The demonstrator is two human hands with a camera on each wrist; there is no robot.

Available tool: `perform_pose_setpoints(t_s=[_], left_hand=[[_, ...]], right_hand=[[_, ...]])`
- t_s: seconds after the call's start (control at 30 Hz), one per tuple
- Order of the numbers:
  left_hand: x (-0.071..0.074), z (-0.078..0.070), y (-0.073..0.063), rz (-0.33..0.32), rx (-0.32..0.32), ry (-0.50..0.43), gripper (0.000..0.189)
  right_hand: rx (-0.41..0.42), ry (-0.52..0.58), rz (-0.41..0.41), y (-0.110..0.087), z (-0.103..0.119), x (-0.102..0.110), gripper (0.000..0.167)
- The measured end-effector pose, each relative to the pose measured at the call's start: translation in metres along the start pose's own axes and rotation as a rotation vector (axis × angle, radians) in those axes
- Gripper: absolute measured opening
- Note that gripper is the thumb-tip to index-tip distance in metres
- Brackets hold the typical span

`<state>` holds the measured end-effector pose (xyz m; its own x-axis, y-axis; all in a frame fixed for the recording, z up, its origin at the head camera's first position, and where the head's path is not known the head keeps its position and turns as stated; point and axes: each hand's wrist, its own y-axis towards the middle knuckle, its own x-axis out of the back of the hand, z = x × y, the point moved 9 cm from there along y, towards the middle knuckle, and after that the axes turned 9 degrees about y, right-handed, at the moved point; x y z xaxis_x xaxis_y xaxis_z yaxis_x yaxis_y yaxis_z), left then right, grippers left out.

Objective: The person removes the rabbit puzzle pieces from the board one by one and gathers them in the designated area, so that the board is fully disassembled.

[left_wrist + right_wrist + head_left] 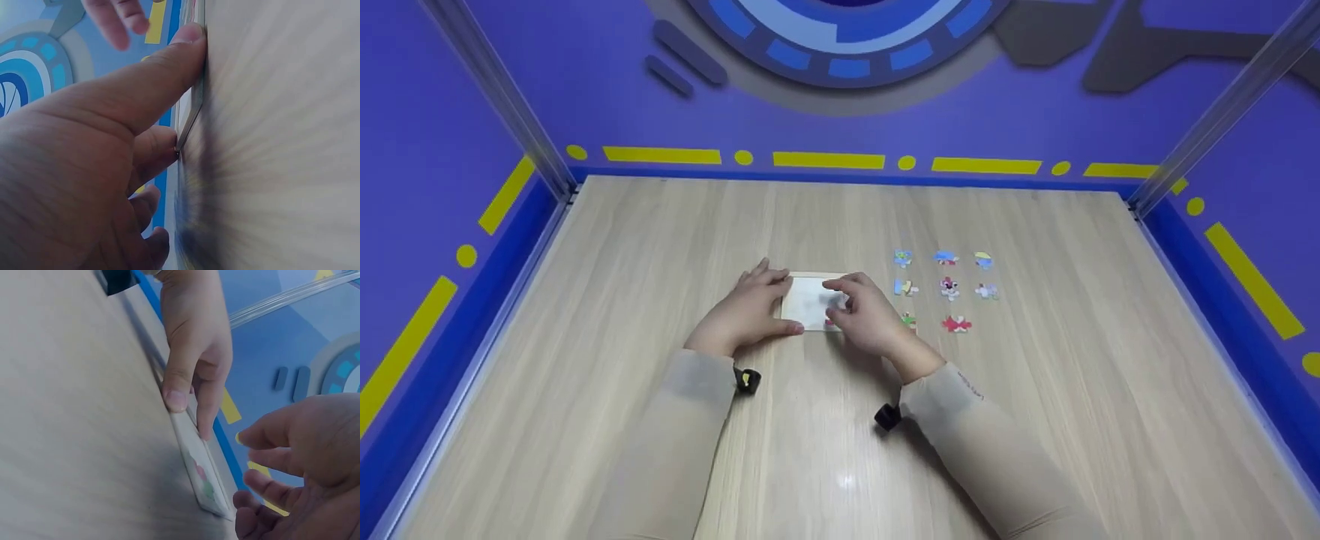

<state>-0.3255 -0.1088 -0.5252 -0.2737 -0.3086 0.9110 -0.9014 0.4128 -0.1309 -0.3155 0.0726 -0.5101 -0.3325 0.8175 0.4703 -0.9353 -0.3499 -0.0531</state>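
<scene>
A shallow white puzzle tray (806, 301) with a pale rim lies flat on the table. My left hand (744, 309) holds it at the left side, thumb on the near edge and fingers at the far edge. Above the tray's right part hovers my right hand (871, 316), its fingers loosely bent and nothing between them. In the right wrist view, a red and green puzzle piece (204, 479) shows inside the tray at its near right; in the head view the right hand hides most of it.
Several loose jigsaw pieces lie in rows to the right of the tray, among them a red one (957, 324) and one with a character's face (949, 288). One green piece (910, 320) is partly covered by the right hand. Blue walls (840, 127) enclose the wooden table (660, 225).
</scene>
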Motion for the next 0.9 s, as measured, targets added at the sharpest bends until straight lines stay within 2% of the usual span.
perform_pose_setpoints(t_s=[0.2,0.4,0.6,0.9], left_hand=[[0.001,0.000,0.000,0.005,0.003,0.007,0.100],[-0.001,0.001,0.002,0.008,0.006,0.006,0.099],[-0.002,0.002,0.003,0.011,0.001,0.014,0.100],[-0.002,0.002,0.003,0.014,0.000,0.017,0.100]], right_hand=[[0.009,-0.210,0.027,0.002,-0.002,-0.007,0.047],[0.019,-0.332,0.056,0.001,-0.005,-0.013,0.042],[0.036,-0.367,0.056,0.000,-0.006,-0.014,0.033],[0.015,-0.332,0.035,0.001,-0.008,-0.014,0.022]])
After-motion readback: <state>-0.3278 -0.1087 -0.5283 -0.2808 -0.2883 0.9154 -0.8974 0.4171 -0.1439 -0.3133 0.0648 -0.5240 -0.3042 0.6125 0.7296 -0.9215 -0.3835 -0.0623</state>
